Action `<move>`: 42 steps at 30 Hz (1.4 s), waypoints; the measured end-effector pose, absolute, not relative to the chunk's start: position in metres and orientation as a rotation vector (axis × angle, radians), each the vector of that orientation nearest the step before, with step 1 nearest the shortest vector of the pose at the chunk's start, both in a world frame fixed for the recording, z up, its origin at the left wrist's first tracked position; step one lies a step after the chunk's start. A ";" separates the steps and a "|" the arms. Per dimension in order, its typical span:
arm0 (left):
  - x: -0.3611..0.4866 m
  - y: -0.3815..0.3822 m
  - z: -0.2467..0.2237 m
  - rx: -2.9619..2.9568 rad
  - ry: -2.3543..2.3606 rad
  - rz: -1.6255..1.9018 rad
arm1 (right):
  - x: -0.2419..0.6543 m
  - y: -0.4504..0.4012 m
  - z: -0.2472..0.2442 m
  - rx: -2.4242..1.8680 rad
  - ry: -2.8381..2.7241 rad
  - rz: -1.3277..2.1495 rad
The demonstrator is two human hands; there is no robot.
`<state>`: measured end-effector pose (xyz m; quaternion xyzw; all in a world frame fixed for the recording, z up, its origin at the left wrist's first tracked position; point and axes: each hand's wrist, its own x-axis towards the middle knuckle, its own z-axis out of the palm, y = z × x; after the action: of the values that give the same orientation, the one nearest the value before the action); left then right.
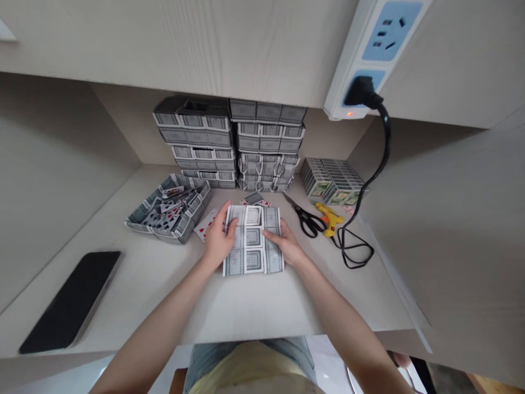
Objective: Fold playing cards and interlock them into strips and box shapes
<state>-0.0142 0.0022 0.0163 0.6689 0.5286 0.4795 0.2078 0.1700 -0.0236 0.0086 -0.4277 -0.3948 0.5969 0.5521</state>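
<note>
Between my two hands is a panel of playing cards, grey patterned backs up, with white-edged cards running down its middle column. My left hand grips its left edge, thumb on top. On the right edge, my right hand holds it with the thumb or a finger lying across the face; the other fingers are partly hidden. Just behind the panel lie a few loose cards. Another loose card with red pips rests beside my left hand.
A card-built box holding loose cards stands left. Stacked card boxes rise behind. Right are black scissors, a yellow glue gun with its cord, and packs of cards. A dark phone-like slab lies front left; a power strip hangs above.
</note>
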 end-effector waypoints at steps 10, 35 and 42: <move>-0.013 -0.003 0.020 1.818 1.484 1.346 | 0.167 -0.023 0.010 -0.989 -0.909 1.326; -0.013 -0.004 0.027 1.642 1.433 1.497 | 0.170 -0.024 0.015 -0.959 -0.788 1.432; -0.012 -0.002 0.024 1.655 1.402 1.549 | 0.172 -0.025 0.017 -0.923 -0.756 1.452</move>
<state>-0.0123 -0.0022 0.0239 0.6034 0.5112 0.5649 0.2356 0.1717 -0.0245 0.0172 -0.3965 -0.3249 0.6239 0.5899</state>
